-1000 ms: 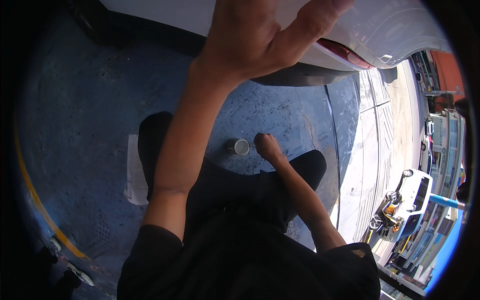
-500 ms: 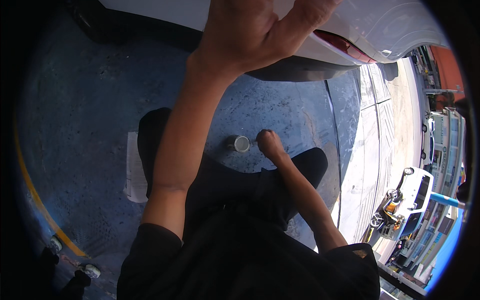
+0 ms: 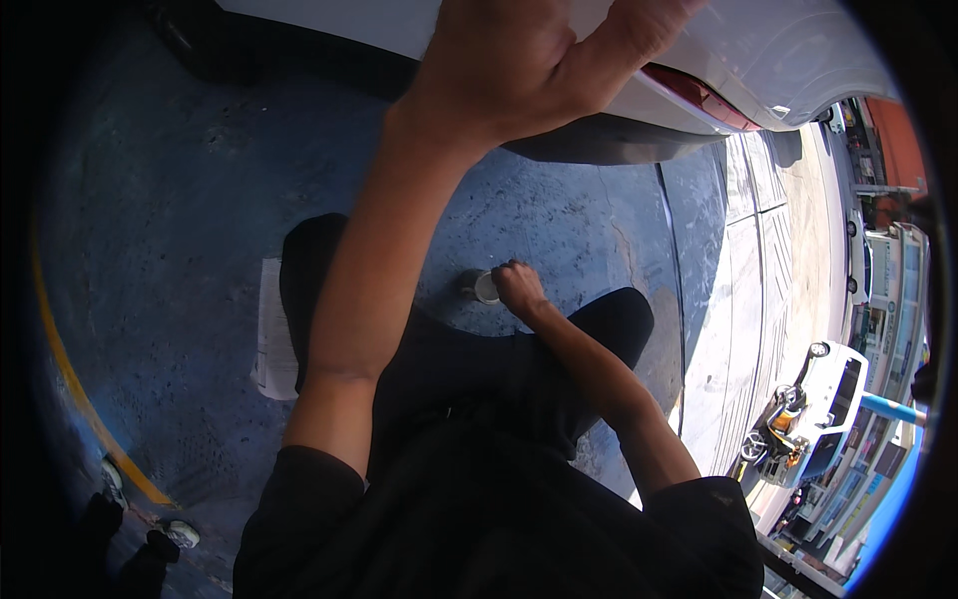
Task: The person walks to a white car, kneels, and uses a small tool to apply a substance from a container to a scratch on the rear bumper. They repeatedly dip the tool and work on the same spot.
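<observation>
High in the view and close up, my left hand (image 3: 519, 75) reaches over the light-coloured car (image 3: 349, 22), its thumb stretched out to the right. Its other fingers run past the top edge, so whether it touches the bodywork cannot be seen. Between my knees a small round grey cup or tin (image 3: 486, 289) stands on the blue floor, with something pale grey inside. My right hand (image 3: 520, 290) is closed at this cup's right rim and covers part of it. Whatever its fingers pinch is hidden or too small to make out.
White printed paper (image 3: 275, 334) lies beside my left knee. The car's dark lower bumper (image 3: 599, 140) and red tail light (image 3: 704, 98) are ahead. Another person's shoes (image 3: 180, 534) show at lower left, near a yellow floor line (image 3: 95, 424). A white vehicle (image 3: 833, 399) stands outside, right.
My right hand has moved left, from beside the cup to its rim, now covering part of it. My left hand keeps its place over the car; the view has shifted slightly.
</observation>
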`<state>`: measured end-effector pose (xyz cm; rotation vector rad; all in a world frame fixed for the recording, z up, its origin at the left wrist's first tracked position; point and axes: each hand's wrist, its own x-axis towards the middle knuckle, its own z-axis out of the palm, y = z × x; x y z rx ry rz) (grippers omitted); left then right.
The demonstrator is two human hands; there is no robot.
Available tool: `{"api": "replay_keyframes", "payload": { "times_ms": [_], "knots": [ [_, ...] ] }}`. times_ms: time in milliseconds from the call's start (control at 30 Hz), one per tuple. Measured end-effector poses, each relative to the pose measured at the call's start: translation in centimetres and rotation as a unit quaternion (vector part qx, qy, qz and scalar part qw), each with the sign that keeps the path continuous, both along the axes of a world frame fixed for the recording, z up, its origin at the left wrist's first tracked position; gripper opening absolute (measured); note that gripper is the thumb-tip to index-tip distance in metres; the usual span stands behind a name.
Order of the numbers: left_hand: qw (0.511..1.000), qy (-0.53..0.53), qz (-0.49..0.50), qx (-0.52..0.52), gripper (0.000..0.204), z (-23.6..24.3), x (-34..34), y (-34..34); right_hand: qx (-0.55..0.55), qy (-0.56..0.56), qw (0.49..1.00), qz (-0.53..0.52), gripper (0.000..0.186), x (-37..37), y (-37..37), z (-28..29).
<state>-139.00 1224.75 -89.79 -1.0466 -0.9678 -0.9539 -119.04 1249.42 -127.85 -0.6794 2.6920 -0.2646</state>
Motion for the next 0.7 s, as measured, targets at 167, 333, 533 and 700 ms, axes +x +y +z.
{"api": "replay_keyframes", "payload": {
  "times_ms": [167, 333, 533, 700],
  "knots": [
    [1.0, -0.006, -0.021, 0.009, 0.045, -0.1, 0.0, 0.3, 0.052, -0.023, 0.998, -0.002, 0.012, 0.1, -0.8, -0.7],
    [1.0, 0.001, -0.013, 0.009, 0.046, -0.1, 0.1, 0.2, 0.017, 0.017, 1.0, 0.008, 0.011, 0.2, -0.9, -0.7],
    [0.996, -0.047, 0.07, -0.01, 0.047, -0.3, 1.0, -0.6, 0.018, -0.009, 1.0, -0.022, 0.011, 0.2, -1.0, 0.1],
    [0.995, -0.07, 0.065, -0.017, 0.048, -0.3, 1.6, -0.7, 0.009, 0.013, 1.0, -0.022, 0.012, 0.4, -0.6, -0.4]
  ]
}}
